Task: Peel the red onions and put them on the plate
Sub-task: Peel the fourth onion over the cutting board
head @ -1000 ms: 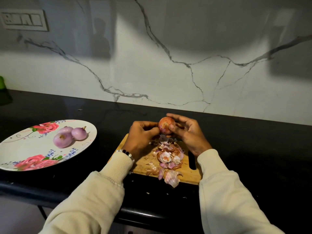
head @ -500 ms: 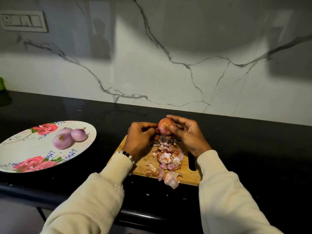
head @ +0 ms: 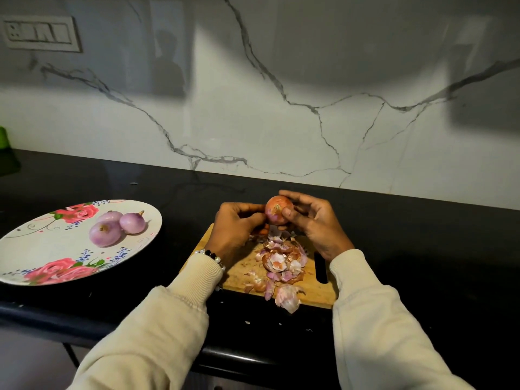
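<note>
Fingers (head: pixel 292 213) of the right hand (head: pixel 315 226) are curling round a red onion (head: pixel 277 210), gripping it from the right, while the left hand (head: pixel 235 228) is pinching at the onion's left side with thumb and fingertips. Both hands are holding the onion in the air above the far end of a wooden cutting board (head: pixel 244 270), which is lying on the black table (head: pixel 422 249). Most of the onion's dry orange skin is still on, with a patch of purple showing at its lower left.

A heap of onion peels (head: pixel 281 261) is lying on the middle of the board, directly below the hands, and one pale peel (head: pixel 287 298) is hanging over the near edge. The board's dark handle slot (head: pixel 320 267) is showing just left of the right cuff. A beaded bracelet (head: pixel 211 256) is sitting at the left wrist.

Well to the left, a floral plate (head: pixel 42 249) is resting on the table, carrying peeled onions (head: pixel 118 226) grouped together toward its far side; how many there are behind the front two I cannot tell. A marble-patterned wall (head: pixel 281 108) is rising behind the table, with a switch panel (head: pixel 39 33) at far left and something green (head: pixel 4 139) at the left edge.
</note>
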Tool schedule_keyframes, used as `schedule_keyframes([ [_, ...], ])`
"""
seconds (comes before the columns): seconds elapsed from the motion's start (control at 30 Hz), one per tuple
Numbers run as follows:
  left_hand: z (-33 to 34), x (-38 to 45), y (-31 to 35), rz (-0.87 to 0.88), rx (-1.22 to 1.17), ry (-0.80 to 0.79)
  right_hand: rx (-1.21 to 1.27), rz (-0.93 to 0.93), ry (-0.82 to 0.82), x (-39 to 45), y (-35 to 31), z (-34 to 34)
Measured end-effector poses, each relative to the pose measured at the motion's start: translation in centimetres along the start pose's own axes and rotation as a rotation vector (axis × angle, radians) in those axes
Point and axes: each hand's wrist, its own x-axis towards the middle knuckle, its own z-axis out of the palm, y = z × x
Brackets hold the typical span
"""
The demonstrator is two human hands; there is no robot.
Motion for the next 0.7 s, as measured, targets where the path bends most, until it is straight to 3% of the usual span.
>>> schedule_keyframes([
  [0.47, 0.34, -0.76, 0.58, 0.026, -0.102, -0.077, 0.087, 0.045, -0.005, 0.05, 0.23, -0.04],
  [0.7, 0.30, -0.56, 0.43, 0.037, -0.080, 0.001, 0.216, 0.096, -0.004, 0.14, 0.03, 0.12],
])
